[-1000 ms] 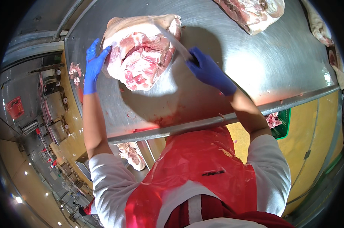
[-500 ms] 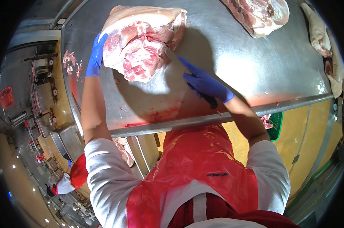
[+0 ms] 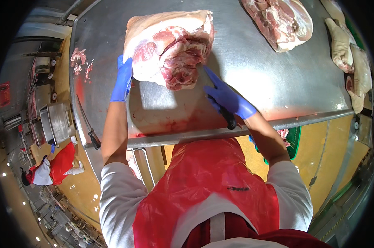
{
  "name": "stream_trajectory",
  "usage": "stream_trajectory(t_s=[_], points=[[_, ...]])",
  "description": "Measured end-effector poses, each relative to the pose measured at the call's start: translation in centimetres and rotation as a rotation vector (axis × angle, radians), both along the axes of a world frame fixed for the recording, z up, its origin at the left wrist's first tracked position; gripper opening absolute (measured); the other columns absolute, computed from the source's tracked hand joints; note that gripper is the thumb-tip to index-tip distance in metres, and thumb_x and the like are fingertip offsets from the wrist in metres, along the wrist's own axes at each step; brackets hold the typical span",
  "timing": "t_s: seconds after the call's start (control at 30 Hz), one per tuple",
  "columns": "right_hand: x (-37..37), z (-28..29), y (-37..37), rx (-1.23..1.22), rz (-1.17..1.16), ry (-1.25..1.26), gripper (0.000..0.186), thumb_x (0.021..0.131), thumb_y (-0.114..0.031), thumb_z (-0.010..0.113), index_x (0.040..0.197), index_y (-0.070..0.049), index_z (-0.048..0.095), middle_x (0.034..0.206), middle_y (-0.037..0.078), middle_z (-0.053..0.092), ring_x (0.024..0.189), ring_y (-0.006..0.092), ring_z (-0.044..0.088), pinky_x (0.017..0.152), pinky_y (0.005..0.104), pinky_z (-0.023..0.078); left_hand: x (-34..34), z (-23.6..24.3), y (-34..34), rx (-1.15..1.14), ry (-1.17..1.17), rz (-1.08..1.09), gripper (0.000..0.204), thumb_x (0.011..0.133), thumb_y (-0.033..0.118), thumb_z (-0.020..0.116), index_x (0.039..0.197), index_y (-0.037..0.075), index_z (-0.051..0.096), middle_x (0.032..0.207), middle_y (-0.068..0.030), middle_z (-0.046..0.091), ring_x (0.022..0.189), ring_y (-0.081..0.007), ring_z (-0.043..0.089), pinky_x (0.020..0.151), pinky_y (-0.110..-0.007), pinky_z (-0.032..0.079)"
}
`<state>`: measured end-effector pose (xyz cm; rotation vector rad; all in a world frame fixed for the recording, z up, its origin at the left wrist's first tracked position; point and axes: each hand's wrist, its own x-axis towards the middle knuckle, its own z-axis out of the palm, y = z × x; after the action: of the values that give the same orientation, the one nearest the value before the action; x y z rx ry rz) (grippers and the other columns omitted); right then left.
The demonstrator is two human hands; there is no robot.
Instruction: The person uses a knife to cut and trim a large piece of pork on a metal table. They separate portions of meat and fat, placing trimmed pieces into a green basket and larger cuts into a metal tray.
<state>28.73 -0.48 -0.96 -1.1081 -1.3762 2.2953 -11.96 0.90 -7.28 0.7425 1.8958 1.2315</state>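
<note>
A large skin-on cut of pork (image 3: 147, 51) lies on the steel table, pale rind toward the far side and cut red flesh toward me. My left hand (image 3: 123, 80), in a blue glove, holds its left edge, fingers pointing away from me. My right hand (image 3: 230, 99), gloved too, is closed around a knife (image 3: 227, 118). The black handle shows below the palm, and the forefinger stretches along the knife toward the right side of the flesh. Most of the blade is hidden or hard to make out against the meat.
Another pork cut (image 3: 280, 22) lies at the far right, with pork trotters (image 3: 340, 47) along the right edge. Small scraps (image 3: 78, 58) and a second knife (image 3: 87, 124) are at the left. A green crate (image 3: 293, 142) stands below the table; a co-worker (image 3: 56, 167) is at far left.
The pork has shifted right, with my left hand still at its edge. The flesh by the knife now shows a deeper, darker opening. The blade, visible before, is now mostly hidden.
</note>
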Motion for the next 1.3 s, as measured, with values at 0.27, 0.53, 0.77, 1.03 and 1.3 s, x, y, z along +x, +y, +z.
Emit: stream_trajectory(t_s=[0.27,0.53,0.77,1.03,1.3], points=[[-2.0,1.1,-1.5,-0.012,-0.012,-0.106,0.076,0.103,-0.016,0.052,0.165,-0.025,0.008,0.070,0.001,0.050,0.048,0.0096,0.046,0.043,0.0275,0.044,-0.5,1.7,1.5,-0.171,0.021,-0.208,0.040,0.100,0.027,0.056,0.132,0.011,0.040,0.115,-0.0161,0.063,0.087,-0.0233,0.069,0.062,-0.038,0.060],[-4.9,1.4,-1.6,0.060,0.010,-0.064,0.076,0.102,-0.013,0.051,0.165,-0.023,0.009,0.068,0.000,0.050,0.048,0.0096,0.046,0.041,0.0263,0.042,-0.5,2.8,2.1,-0.173,-0.013,-0.236,0.040,0.098,0.033,0.058,0.124,0.011,0.037,0.107,-0.0168,0.062,0.075,-0.0221,0.067,0.048,-0.034,0.053],[-7.8,0.5,-2.0,0.082,0.016,-0.058,0.078,0.099,-0.011,0.049,0.165,-0.026,0.008,0.069,0.000,0.049,0.045,0.0094,0.045,0.041,0.0264,0.044,-1.1,5.3,2.7,-0.348,0.095,-0.545,0.045,0.096,0.037,0.058,0.122,0.009,0.034,0.086,-0.0085,0.058,0.063,-0.0140,0.057,0.044,-0.028,0.044],[-11.1,0.0,-2.7,0.119,0.068,-0.155,0.081,0.099,-0.019,0.053,0.164,-0.023,0.005,0.072,0.001,0.051,0.050,0.0098,0.047,0.042,0.0284,0.043,-2.7,3.5,2.5,-0.279,0.072,-0.544,0.055,0.093,0.040,0.059,0.127,0.004,0.033,0.091,-0.0100,0.058,0.066,-0.0146,0.056,0.051,-0.032,0.047],[-15.1,0.7,-5.5,-0.126,-0.077,-0.057,0.076,0.104,-0.017,0.050,0.164,-0.028,0.004,0.062,-0.001,0.046,0.045,0.0102,0.043,0.040,0.0271,0.038,-3.5,2.9,1.1,-0.190,0.030,-0.557,0.062,0.096,0.039,0.056,0.137,0.001,0.029,0.121,-0.0170,0.053,0.103,-0.0220,0.054,0.078,-0.040,0.051]])
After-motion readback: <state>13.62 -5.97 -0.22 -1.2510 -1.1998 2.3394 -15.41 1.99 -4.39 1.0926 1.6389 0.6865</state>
